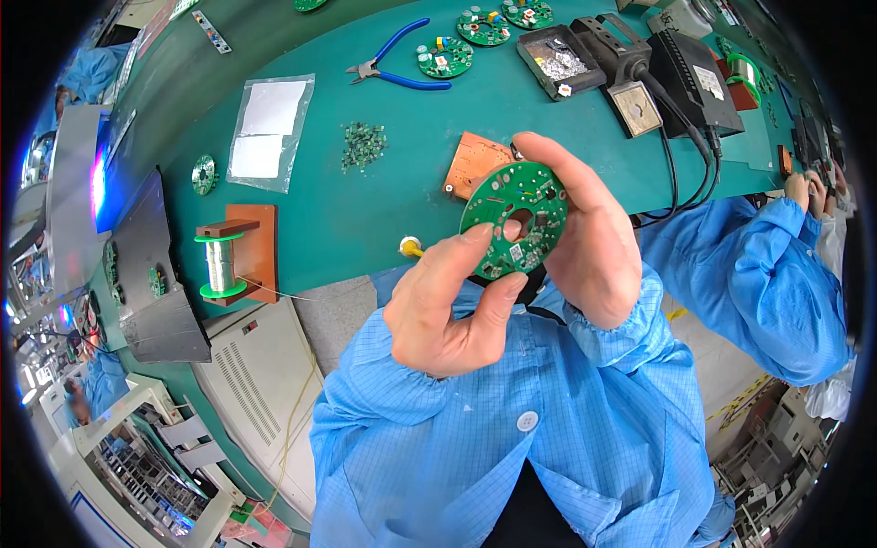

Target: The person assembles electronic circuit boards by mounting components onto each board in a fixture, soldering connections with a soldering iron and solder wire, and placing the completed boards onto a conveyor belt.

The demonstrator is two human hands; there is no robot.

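Note:
A round green circuit board (530, 196) with a hole in its middle is held up in front of my chest, its soldered face toward me. My right hand (594, 237) grips it by the right rim, fingers mostly behind it. From the left, my left hand (448, 306) pinches the board's lower left part, index fingertip near the hole and thumb at the lower edge. Beyond the board, a copper-coloured square block (476, 163) lies on the green mat, partly covered by it.
Solder wire spool (219, 267) on a brown stand is at left. Beyond lie small loose parts (364, 146), a clear bag (271, 128), blue-handled cutters (397, 64) and more round boards (446, 57). A soldering station (694, 82) and metal tray (559, 60) stand far right; a blue-sleeved person (758, 283) sits right.

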